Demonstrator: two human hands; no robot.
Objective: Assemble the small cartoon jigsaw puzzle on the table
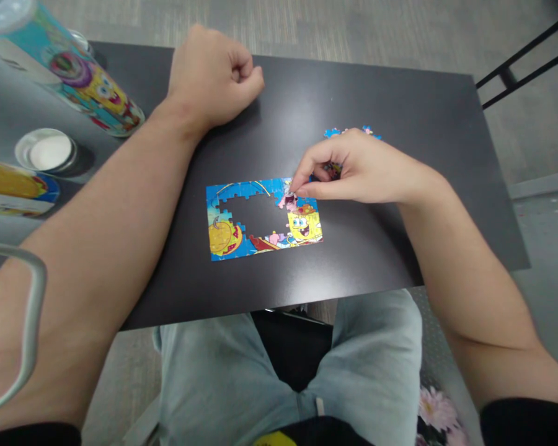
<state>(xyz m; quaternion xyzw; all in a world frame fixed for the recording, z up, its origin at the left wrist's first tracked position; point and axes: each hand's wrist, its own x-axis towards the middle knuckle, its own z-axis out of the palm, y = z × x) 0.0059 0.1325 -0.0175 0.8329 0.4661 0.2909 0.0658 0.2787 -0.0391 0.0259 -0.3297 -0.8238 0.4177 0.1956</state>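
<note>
A partly assembled jigsaw puzzle with cartoon pictures lies flat on the dark table. Its border is joined around a gap in the middle where the tabletop shows. At the puzzle's upper right, my right hand has thumb and index finger pinched on a small puzzle piece, touching the puzzle there. The fingertips partly cover this piece. Loose puzzle pieces lie behind and under my right hand, mostly hidden by it. My left hand rests on the table beyond the puzzle, curled into a loose fist with nothing visible in it.
A tall cartoon-printed canister stands at the left, beside a round metal-rimmed container and a printed box or card. A pale curved cable or tube crosses the lower left. The dark table ends close to my lap.
</note>
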